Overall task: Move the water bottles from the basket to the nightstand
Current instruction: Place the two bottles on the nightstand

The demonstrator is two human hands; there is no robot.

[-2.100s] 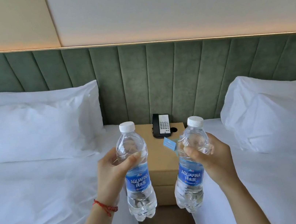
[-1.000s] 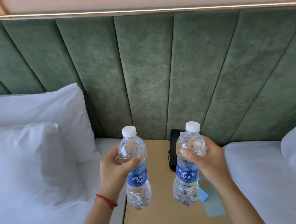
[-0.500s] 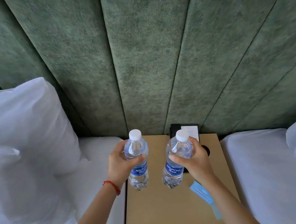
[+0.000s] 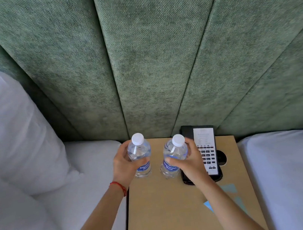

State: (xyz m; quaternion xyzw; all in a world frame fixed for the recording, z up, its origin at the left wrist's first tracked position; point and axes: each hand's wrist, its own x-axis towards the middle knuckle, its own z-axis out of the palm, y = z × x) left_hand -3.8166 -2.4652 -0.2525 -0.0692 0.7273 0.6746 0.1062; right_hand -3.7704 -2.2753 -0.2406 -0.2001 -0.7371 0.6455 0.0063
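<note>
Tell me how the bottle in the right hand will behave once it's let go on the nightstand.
The right bottle looks full of water, so probably heavy for its size and steady. Tall and narrow, it may tip if nudged. It leans slightly in the right hand near the telephone, so straighten it first.

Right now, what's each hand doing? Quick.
Left hand: closed around the left water bottle, at the nightstand.
Right hand: closed around the right water bottle, beside the phone.

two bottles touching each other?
Apart. The head view shows a strip of bare nightstand between the left bottle and the right bottle, from caps down to bases.
</note>
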